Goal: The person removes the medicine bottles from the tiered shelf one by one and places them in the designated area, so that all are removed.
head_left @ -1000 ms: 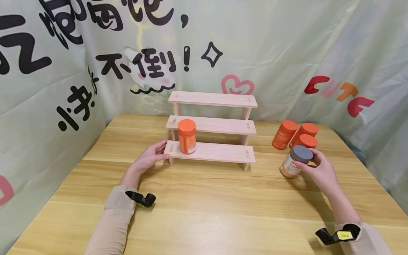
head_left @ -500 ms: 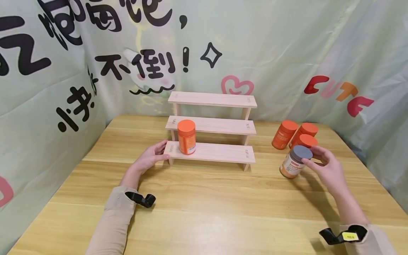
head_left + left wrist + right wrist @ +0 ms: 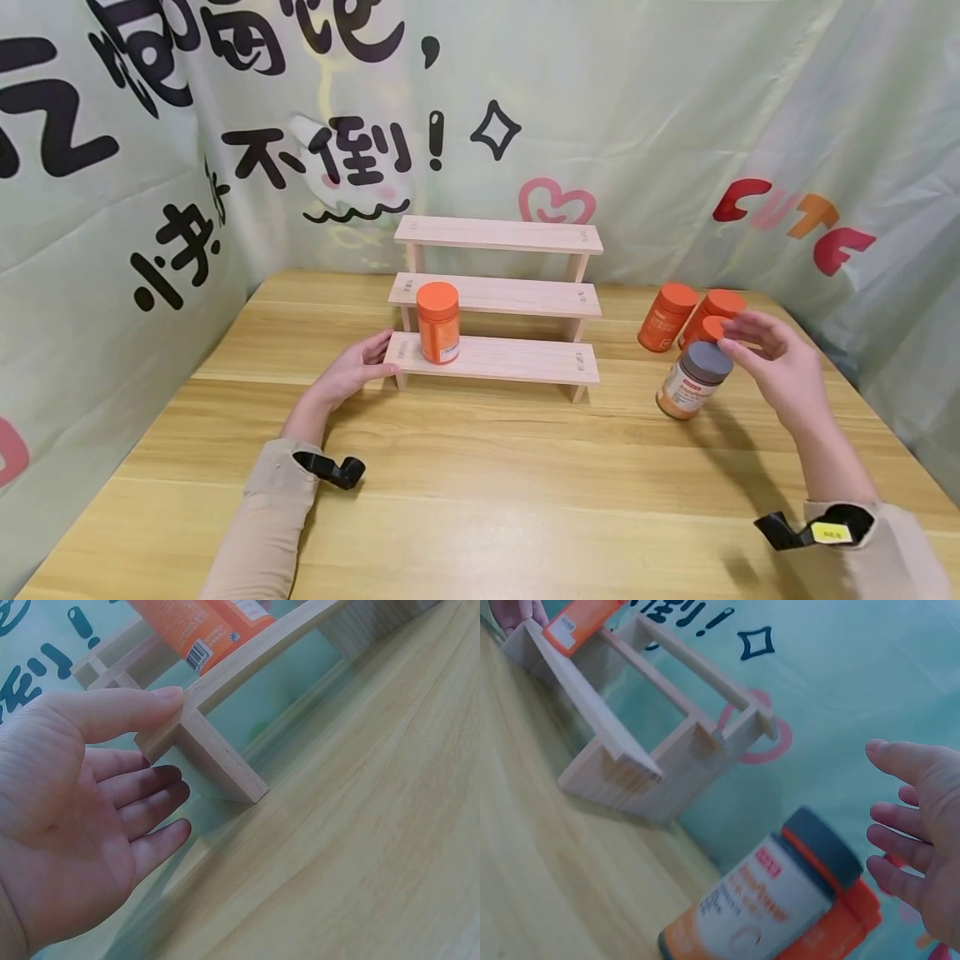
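Observation:
My left hand [image 3: 358,367] holds the left end of the lowest step of a three-tier wooden shelf [image 3: 517,358]. In the left wrist view, the thumb [image 3: 154,705] lies against the front edge while the other fingers reach behind the board's end. An orange pill bottle [image 3: 438,323] stands on that step, near its left end. On the table to the right is a clear bottle with a grey lid [image 3: 693,381], upright, with a white label. My right hand [image 3: 780,367] is raised beside its lid, fingers loose and apart from the bottle in the right wrist view [image 3: 922,832].
Behind the grey-lidded bottle stand several orange bottles [image 3: 666,318], close together. A printed cloth [image 3: 637,108] hangs behind and along the sides of the wooden table [image 3: 480,500]. Black wrist cameras [image 3: 330,469] are strapped over both sleeves.
My right hand has let go of the grey-lidded bottle and moved up and to the right. The bottle stays where it stood. My left hand keeps its place on the shelf.

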`<state>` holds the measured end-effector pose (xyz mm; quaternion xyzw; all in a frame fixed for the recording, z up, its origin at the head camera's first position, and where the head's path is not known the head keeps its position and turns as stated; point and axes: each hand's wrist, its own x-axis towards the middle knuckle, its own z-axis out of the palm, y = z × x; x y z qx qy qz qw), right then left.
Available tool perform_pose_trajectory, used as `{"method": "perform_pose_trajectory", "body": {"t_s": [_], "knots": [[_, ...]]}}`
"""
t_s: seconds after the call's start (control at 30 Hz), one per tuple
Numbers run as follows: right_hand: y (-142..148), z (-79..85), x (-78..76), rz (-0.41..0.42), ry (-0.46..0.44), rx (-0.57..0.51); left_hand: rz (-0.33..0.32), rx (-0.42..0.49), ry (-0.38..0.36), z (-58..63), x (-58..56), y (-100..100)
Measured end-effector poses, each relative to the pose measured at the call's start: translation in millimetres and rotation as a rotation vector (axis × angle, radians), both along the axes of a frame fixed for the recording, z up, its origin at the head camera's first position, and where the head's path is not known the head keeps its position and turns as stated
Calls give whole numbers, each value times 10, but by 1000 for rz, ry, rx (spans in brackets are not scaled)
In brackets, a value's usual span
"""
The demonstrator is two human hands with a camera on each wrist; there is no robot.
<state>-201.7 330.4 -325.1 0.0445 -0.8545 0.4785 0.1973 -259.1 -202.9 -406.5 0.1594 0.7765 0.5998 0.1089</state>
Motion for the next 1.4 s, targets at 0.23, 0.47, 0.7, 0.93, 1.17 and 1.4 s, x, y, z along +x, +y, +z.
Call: {"method": "perform_pose_trajectory", "body": {"t_s": [0.23,0.47,0.7,0.93,1.17,1.4], "knots": [[-230,223,-73,48,-28,30,-6,2,14,5,4,-4],[-516,343,-167,162,-43,3,0,-8,11,4,8,-3],[-859,380,-283,230,-69,-73,-4,-7,7,12,11,0],[-1174,367,-421,333,-76,-111,0,9,8,14,11,-2],[-1518,359,-549,445,-97,-197,2,3,13,1,-14,6],[-1849,273,-620,551,-146,-241,10,-8,5,-9,-15,5]]}}
